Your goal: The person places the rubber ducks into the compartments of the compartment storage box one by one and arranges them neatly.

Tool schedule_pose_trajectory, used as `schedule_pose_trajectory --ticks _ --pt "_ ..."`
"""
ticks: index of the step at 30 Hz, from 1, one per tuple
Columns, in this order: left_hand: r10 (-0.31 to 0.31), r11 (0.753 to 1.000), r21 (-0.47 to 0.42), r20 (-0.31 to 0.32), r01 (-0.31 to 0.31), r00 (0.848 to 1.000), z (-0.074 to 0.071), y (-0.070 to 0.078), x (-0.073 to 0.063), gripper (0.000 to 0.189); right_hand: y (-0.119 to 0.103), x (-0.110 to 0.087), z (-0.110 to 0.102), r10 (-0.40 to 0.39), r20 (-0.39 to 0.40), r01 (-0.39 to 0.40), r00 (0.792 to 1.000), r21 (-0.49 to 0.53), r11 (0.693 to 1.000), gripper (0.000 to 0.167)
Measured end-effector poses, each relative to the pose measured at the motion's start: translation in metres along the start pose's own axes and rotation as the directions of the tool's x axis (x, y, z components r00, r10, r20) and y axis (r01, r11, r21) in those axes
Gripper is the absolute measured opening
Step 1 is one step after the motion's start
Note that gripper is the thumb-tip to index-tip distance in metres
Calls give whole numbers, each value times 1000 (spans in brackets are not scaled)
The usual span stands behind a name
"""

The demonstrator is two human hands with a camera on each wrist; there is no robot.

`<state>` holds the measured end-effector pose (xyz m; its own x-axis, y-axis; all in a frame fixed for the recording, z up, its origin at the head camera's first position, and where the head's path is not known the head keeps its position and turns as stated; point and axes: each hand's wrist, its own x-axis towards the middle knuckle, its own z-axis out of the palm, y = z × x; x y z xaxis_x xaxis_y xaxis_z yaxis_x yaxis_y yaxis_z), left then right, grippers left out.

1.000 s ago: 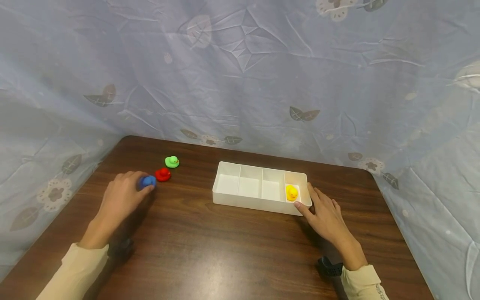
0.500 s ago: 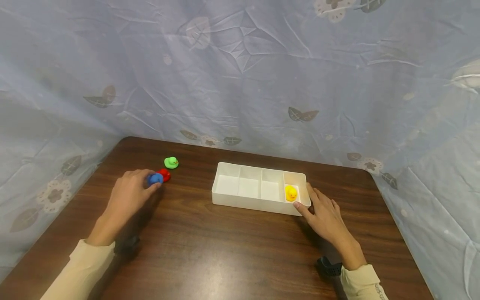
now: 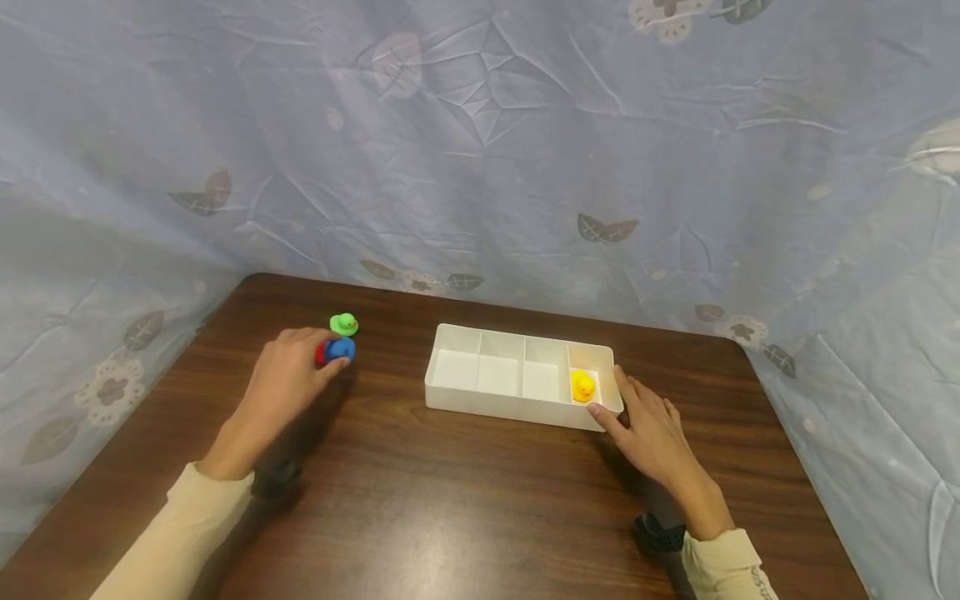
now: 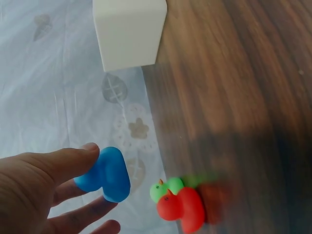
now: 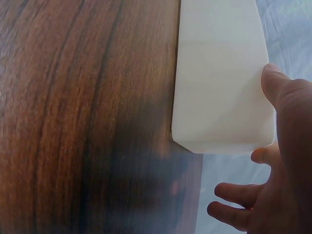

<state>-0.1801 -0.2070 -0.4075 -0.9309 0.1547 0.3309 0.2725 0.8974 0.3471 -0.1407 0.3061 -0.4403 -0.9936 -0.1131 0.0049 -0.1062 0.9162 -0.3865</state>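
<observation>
My left hand pinches a blue rubber duck between thumb and fingers, raised above the table at the left. In the head view the blue duck partly covers a red rubber duck, which stands on the table beside a green rubber duck. At the right, a white divided box holds a yellow rubber duck in its rightmost compartment. My right hand rests at that end of the box. Its thumb touches the near rim and its index finger the end wall, the other fingers spread loosely.
The brown wooden table has a patterned pale cloth hanging behind it and at both sides. Three box compartments, left of the yellow duck, show bare floors. A black strap lies under the right wrist.
My left hand has carried the blue duck to the right, past the front of the red duck. The right hand, the box and the yellow duck stay put.
</observation>
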Motion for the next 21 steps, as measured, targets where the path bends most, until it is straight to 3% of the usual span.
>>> schedule_pose_trajectory --ticks 11,21 --pt "26 1000 14 49 -27 998 -1 14 10 48 -1 1 0 -6 0 6 1000 4 1000 90" --pt "73 997 -5 40 -73 997 -1 27 14 41 -2 0 0 -7 -1 7 1000 5 1000 90"
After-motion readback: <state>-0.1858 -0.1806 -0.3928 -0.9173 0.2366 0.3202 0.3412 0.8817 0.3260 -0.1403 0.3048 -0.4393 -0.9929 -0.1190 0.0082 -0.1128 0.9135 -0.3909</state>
